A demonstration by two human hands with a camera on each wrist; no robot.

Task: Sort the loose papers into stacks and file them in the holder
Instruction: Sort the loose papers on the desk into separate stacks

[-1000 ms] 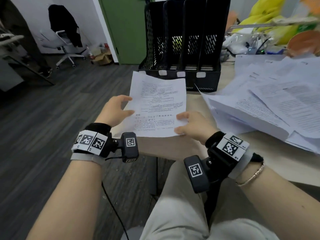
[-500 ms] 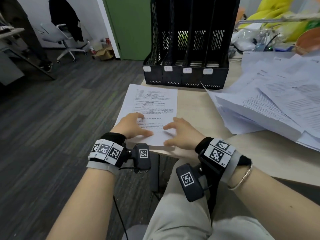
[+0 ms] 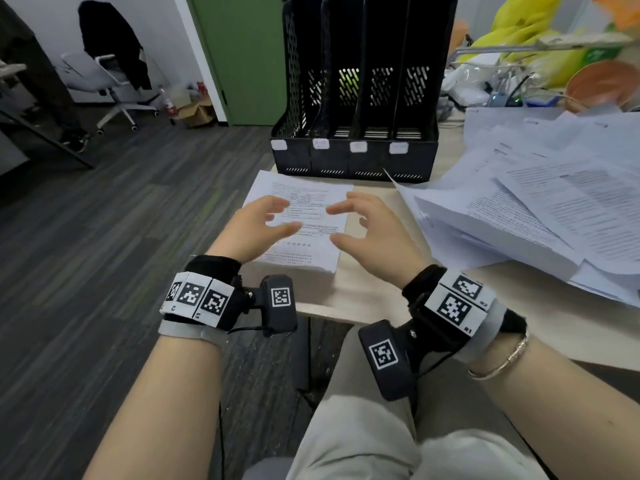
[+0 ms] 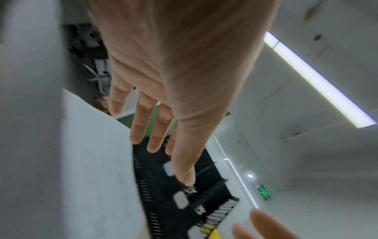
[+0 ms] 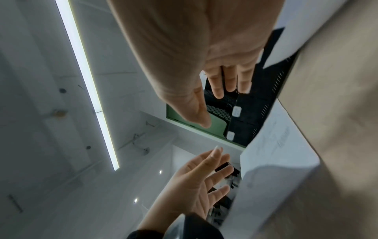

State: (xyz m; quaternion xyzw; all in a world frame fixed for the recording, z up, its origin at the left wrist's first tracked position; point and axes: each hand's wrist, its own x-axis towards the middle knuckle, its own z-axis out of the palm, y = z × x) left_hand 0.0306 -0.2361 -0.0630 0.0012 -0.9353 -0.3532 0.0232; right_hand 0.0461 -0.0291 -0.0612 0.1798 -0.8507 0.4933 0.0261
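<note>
A pale desk runs across the right of the office, and its far half is buried under the loose papers, a sprawling, overlapping heap of printed sheets that has not been sorted. At the desk's back edge stands the black mesh holder, four upright slots with small white labels along its front lip; from where I stand the slots look empty, though their depths are dark. Just in front of the holder, near the desk's left corner, lies the one squared stack, printed side up, its edges roughly even. Above it the seated person's left hand and right hand hover palms inward, fingers spread and relaxed, grasping nothing; both wrist views show bare palms with daylight between fingers and paper. By my reading the job is barely begun: one small pile is formed and lying free on the desk, nothing is filed, and the big heap to the right remains to be sorted and slotted.
</note>
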